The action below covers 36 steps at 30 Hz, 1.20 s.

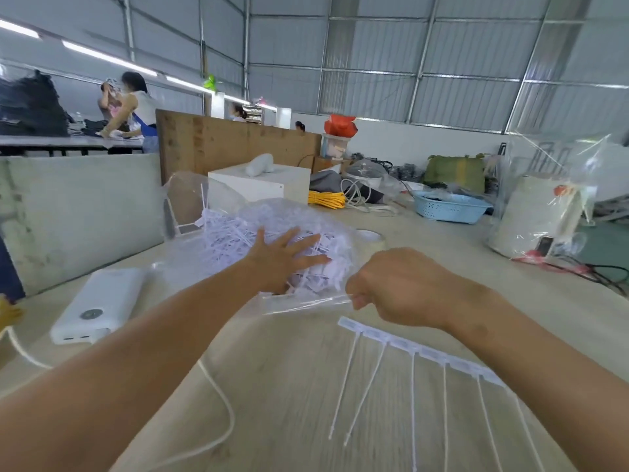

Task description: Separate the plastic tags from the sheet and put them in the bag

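With the sheet of tags (422,354) lying uncut on the table (289,386) under our right forearm, we should keep our right hand (398,284) pinching the bag (272,233) rim taut while our flat, spread-fingered left hand (286,255) presses the loose tags down.
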### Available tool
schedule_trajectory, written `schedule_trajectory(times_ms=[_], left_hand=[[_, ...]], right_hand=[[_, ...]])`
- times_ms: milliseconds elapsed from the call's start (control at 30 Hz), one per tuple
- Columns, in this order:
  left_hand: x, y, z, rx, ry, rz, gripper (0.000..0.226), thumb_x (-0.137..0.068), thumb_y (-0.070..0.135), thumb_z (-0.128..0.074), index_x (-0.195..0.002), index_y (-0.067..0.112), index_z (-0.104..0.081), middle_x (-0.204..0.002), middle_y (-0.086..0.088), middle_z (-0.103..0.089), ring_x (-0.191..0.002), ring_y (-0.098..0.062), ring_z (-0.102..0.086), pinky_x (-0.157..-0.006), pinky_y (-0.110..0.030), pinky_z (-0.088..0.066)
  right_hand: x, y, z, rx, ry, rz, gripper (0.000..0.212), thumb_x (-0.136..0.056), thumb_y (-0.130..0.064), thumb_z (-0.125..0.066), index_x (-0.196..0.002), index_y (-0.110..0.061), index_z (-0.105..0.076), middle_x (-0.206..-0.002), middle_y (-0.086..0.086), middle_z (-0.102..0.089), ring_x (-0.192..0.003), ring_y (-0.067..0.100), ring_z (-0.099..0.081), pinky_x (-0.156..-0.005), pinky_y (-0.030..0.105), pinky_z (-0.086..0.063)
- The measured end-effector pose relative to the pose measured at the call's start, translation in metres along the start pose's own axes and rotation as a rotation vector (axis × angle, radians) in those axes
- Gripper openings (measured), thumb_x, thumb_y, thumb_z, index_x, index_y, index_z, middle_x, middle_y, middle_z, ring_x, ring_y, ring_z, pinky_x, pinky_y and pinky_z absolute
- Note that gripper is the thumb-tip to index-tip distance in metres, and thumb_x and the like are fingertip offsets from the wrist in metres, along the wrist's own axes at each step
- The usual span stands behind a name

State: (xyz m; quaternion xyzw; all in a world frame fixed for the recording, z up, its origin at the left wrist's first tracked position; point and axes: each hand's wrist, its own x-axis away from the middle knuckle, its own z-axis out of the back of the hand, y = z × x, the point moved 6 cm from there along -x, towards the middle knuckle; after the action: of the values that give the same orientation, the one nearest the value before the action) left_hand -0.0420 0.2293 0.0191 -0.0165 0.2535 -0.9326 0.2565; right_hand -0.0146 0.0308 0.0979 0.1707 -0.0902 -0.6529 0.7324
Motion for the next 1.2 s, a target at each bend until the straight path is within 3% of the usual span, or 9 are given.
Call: schedule_trajectory(times_ms=[100, 400, 533, 667, 767, 867, 933, 1100, 1200], left_hand=[[0.005, -0.011, -0.006, 0.007, 0.024, 0.092, 0.086, -0.098, 0.038, -0.042, -0.128, 0.045, 0.038, -0.154, 0.006, 0.029, -0.144, -0.027, 0.018, -0.105, -0.072, -0.010], [0.024, 0.017, 0.041, 0.201, -0.109, -0.038, 0.087, -0.086, 0.010, -0.054, -0.149, 0.039, -0.003, -0.156, 0.004, 0.024, -0.144, -0.025, 0.017, -0.110, -0.064, 0.003], [0.030, 0.039, 0.050, 0.310, -0.033, -0.074, 0.067, -0.093, 0.037, -0.049, -0.148, 0.033, -0.011, -0.159, 0.007, 0.006, -0.147, -0.021, 0.002, -0.112, -0.061, -0.004], [0.040, 0.037, 0.035, 0.187, -0.206, -0.030, 0.067, -0.100, 0.035, -0.038, -0.149, 0.036, 0.008, -0.157, 0.008, 0.020, -0.147, -0.022, 0.001, -0.112, -0.062, -0.009], [0.056, 0.039, 0.066, 0.095, -0.176, 0.074, 0.060, -0.099, 0.028, -0.036, -0.151, 0.029, -0.004, -0.159, -0.002, 0.005, -0.145, -0.025, -0.014, -0.113, -0.054, -0.014], [0.086, 0.057, 0.120, -0.068, 0.003, 0.167, 0.035, -0.090, 0.016, -0.045, -0.125, 0.021, -0.046, -0.113, 0.000, -0.055, -0.112, -0.020, -0.055, -0.077, -0.025, -0.038], [0.108, 0.083, 0.147, -0.094, 0.084, 0.164, 0.026, -0.086, 0.009, -0.048, -0.108, 0.024, -0.049, -0.087, 0.006, -0.056, -0.096, -0.019, -0.061, -0.050, -0.021, -0.021], [0.116, 0.146, 0.147, 0.022, 0.098, 0.015, 0.038, -0.084, 0.002, -0.043, -0.119, 0.017, -0.043, -0.111, -0.003, -0.057, -0.104, -0.024, -0.054, -0.047, -0.027, -0.012], [0.103, 0.140, 0.125, 0.037, 0.105, 0.049, 0.035, -0.088, 0.007, -0.041, -0.120, 0.018, -0.044, -0.115, -0.002, -0.056, -0.109, -0.023, -0.053, -0.057, -0.026, -0.025]], right_hand=[[0.008, -0.002, 0.001, -0.023, 0.013, -0.031, 0.032, -0.083, -0.004, -0.048, -0.100, -0.024, -0.065, -0.105, -0.003, -0.066, -0.099, 0.021, -0.057, -0.066, 0.028, -0.034], [0.006, 0.006, -0.053, 0.059, -0.060, -0.180, 0.022, -0.091, -0.016, -0.053, -0.113, -0.014, -0.052, -0.109, 0.008, -0.059, -0.099, 0.030, -0.058, -0.073, 0.033, -0.028], [0.014, 0.005, -0.055, 0.023, 0.045, -0.171, 0.029, -0.091, -0.016, -0.051, -0.120, -0.016, -0.050, -0.112, 0.007, -0.059, -0.104, 0.029, -0.056, -0.083, 0.033, -0.033], [0.051, 0.016, -0.060, -0.241, 0.163, -0.149, 0.049, -0.095, -0.025, -0.050, -0.142, -0.022, -0.036, -0.153, 0.002, -0.025, -0.138, 0.019, -0.027, -0.108, 0.029, -0.026], [0.089, 0.036, -0.069, -0.295, 0.251, -0.360, 0.052, -0.096, -0.033, -0.045, -0.145, -0.026, -0.029, -0.156, -0.003, -0.013, -0.141, 0.015, -0.020, -0.108, 0.028, -0.022], [0.119, 0.055, -0.106, -0.262, -0.010, -0.659, 0.057, -0.096, -0.054, -0.029, -0.147, -0.034, -0.016, -0.157, -0.006, -0.004, -0.144, 0.017, -0.008, -0.113, 0.038, -0.018], [0.133, 0.057, -0.127, -0.315, -0.150, -0.735, 0.059, -0.094, -0.060, -0.023, -0.147, -0.038, -0.012, -0.158, -0.003, -0.001, -0.145, 0.026, -0.002, -0.113, 0.053, -0.015], [0.150, 0.055, -0.151, -0.290, -0.219, -0.682, 0.061, -0.092, -0.064, -0.021, -0.147, -0.039, -0.011, -0.156, -0.005, -0.008, -0.144, 0.023, -0.008, -0.110, 0.062, -0.010], [0.151, 0.055, -0.150, -0.308, -0.166, -0.656, 0.058, -0.093, -0.062, -0.023, -0.145, -0.040, -0.015, -0.155, -0.007, -0.012, -0.143, 0.020, -0.009, -0.110, 0.061, -0.007]])
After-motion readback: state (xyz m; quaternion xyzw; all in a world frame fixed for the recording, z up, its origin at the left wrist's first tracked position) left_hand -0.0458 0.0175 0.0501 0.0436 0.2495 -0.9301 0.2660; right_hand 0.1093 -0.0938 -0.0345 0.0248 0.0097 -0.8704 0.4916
